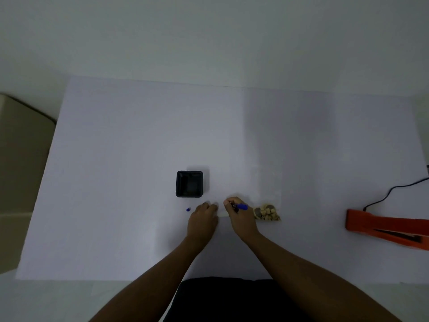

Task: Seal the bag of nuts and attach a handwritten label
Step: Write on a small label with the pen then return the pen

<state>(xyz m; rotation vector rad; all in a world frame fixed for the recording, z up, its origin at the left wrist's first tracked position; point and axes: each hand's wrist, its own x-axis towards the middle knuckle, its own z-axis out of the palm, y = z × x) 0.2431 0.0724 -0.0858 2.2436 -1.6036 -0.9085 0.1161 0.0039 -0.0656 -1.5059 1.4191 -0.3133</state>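
A small clear bag of nuts (267, 213) lies on the white table, just right of my right hand (239, 217). That hand is shut on a blue pen (241, 207), its tip pointing left and down at a small pale label (222, 213) lying between my hands. Fingers bent, my left hand (203, 218) rests on the table and presses the label's left edge. A blue pen cap (188, 209) lies loose left of my left hand.
A black square tray (189, 183) stands just behind my left hand. An orange heat sealer (387, 228) with a black cord (394, 189) lies at the right edge. A beige chair (21, 159) stands left of the table (139, 135).
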